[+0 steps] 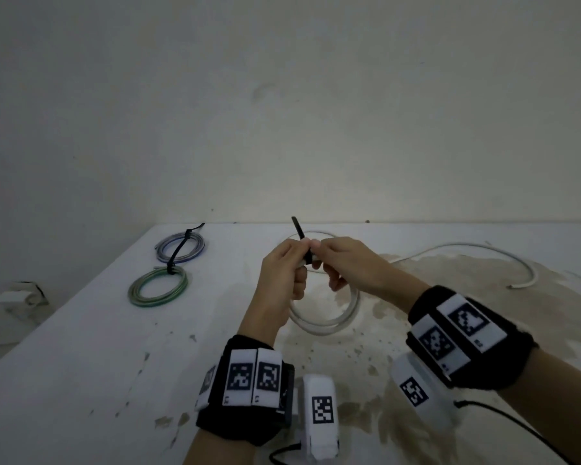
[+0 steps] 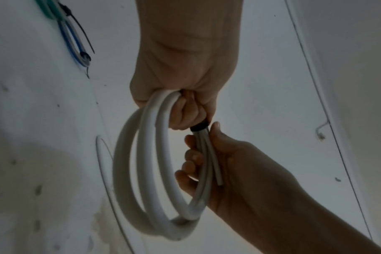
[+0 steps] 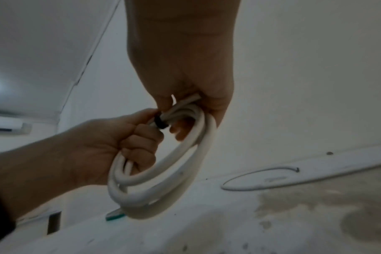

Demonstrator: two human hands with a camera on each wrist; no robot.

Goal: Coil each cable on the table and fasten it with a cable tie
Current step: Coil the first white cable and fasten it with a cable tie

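Observation:
A white cable coil point(image 1: 326, 317) hangs above the table, held up by both hands. A black cable tie point(image 1: 307, 256) wraps its top, and the tail stands up between my thumbs. My left hand point(image 1: 282, 266) grips the coil just left of the tie, fingers curled round the strands point(image 2: 180, 111). My right hand point(image 1: 346, 263) grips the strands on the tie's other side, fingers curled round them point(image 2: 191, 158). The right wrist view shows the tie point(image 3: 160, 122) as a dark band between the two hands, with the coil point(image 3: 174, 173) looping below.
A blue coil point(image 1: 181, 247) and a green coil point(image 1: 158, 287), each bound with a black tie, lie at the far left of the white table point(image 1: 81, 347). A loose white cable point(image 1: 483, 249) curves across the far right. Another thin white loop point(image 1: 319, 233) lies behind my hands.

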